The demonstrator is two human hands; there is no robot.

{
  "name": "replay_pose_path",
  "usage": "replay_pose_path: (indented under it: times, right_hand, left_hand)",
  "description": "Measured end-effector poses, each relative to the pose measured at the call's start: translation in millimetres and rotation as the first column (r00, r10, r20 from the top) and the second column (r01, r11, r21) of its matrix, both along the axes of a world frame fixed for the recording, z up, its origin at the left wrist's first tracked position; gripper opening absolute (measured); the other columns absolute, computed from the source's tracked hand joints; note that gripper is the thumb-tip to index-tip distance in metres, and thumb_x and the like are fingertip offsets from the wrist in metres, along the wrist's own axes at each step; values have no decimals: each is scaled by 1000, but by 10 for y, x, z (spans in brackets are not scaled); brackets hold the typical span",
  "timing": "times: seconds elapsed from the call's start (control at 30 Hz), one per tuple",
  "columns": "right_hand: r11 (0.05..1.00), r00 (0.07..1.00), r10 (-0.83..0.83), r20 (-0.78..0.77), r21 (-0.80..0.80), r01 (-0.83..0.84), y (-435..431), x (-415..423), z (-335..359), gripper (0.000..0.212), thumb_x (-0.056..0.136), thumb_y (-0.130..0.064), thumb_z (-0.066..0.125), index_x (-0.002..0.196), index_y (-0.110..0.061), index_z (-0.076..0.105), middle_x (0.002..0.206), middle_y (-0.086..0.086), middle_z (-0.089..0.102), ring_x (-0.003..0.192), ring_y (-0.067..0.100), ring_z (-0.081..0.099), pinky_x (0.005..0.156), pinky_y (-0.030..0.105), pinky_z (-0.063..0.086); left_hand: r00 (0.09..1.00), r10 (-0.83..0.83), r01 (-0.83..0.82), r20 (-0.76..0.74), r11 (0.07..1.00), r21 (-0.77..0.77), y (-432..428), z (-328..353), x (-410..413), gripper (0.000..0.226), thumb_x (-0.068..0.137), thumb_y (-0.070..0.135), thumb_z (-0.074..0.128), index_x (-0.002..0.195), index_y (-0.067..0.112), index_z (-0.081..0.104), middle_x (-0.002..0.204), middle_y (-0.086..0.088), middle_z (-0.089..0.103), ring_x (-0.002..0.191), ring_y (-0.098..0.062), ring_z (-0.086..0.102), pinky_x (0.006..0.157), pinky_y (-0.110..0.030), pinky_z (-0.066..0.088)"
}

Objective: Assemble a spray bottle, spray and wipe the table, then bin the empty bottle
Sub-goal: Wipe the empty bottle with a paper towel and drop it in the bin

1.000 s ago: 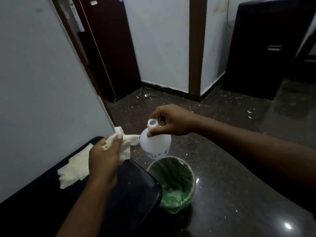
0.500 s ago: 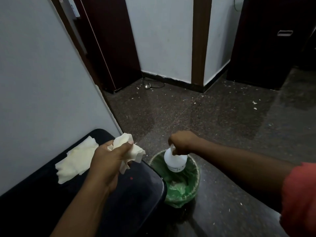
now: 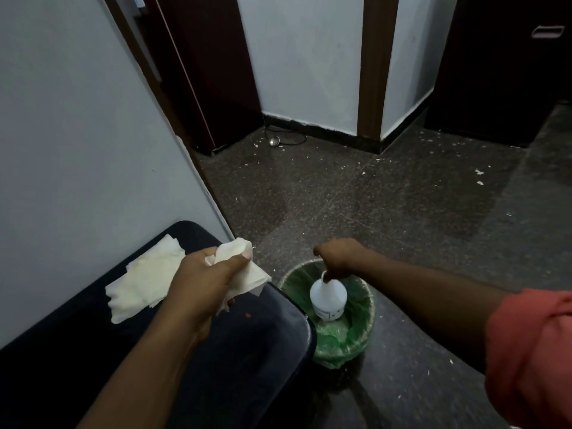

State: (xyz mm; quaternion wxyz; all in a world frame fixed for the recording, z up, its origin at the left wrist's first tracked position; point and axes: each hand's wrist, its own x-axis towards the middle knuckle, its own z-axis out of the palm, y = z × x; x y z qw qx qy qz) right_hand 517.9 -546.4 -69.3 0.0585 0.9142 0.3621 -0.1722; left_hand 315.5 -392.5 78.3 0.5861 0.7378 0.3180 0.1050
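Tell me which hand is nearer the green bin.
Right. The right hand holds the bottle over the green bin; the left hand grips a tissue over the table beside it.

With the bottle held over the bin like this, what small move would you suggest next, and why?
Probably just open the right hand and let go. It grips the white bottle by the neck, and the bottle already hangs inside the rim of the green-lined bin, so it should drop straight in.

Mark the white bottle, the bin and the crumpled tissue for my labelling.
white bottle (image 3: 328,297), head view, on its body.
bin (image 3: 370,300), head view, on its right rim.
crumpled tissue (image 3: 252,275), head view, on its hanging fold.
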Motion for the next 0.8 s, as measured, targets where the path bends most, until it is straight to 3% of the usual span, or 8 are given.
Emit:
replay_pose_path:
  times: [0.1,0.2,0.27,0.37,0.5,0.57,0.63,0.8]
  right_hand:
    - [967,994,-9,-104,253,35,32,-9,225,55,86,-44,65,133,-19,50,125,7,64,104,22,62,81,33,48]
    - [785,931,119,-346,607,125,-25,-144,600,51,86,-52,62,128,-23,57,119,3,66,80,6,63,69,23,47]
    - [690,858,267,-440,708,148,-94,-296,854,46,84,-52,63,124,-30,60,119,-4,65,87,8,66,75,28,55]
    - [682,756,443,-482,729,66,-158,-501,1119,48,82,-42,71,127,-33,58,123,-12,62,105,8,63,89,35,55]
    - [634,713,543,-445,773,-1,-154,-610,1261,42,82,-18,75,122,-13,62,114,-2,69,105,8,65,92,31,54]
    - [619,707,536,-461,784,41,-167,-590,1295,31,85,-8,70,116,-3,64,107,11,72,96,14,69,87,33,56]
    - [622,707,509,-492,777,92,-205,-547,1328,25,85,-9,71,108,0,67,100,17,73,87,19,71,79,36,57]
    - [646,768,447,-458,760,77,-278,-464,1272,8,81,-24,77,81,-17,71,68,-11,66,62,3,60,55,18,45]
  left_hand:
    - [988,-83,93,-128,993,69,-29,-28,53,15,85,28,75,89,14,70,66,-4,64,46,-12,53,34,-19,36]
    - [962,-186,210,-199,971,109,-92,-42,75,14,87,27,74,88,14,71,55,2,65,39,-7,56,33,-17,35]
    - [936,-274,306,-223,944,127,-135,-22,63,16,87,30,74,81,16,71,47,6,62,37,-3,54,34,-18,36]
    - [877,-415,452,-242,883,123,-203,46,54,26,87,40,71,74,17,71,45,7,59,38,-2,52,36,-17,36]
    - [858,-466,499,-214,856,136,-272,157,64,37,91,45,63,73,15,74,49,2,61,40,-6,51,39,-18,37]
    - [866,-454,488,-208,858,160,-280,198,56,37,92,45,61,73,18,76,55,-4,66,45,-9,54,42,-20,40]
    - [882,-421,464,-209,854,236,-259,206,52,35,93,45,60,77,19,78,66,-9,73,53,-15,61,50,-26,46]
    - [930,-318,361,-183,885,295,-174,153,15,33,97,36,59,76,19,78,68,-6,72,55,-16,65,51,-29,53]
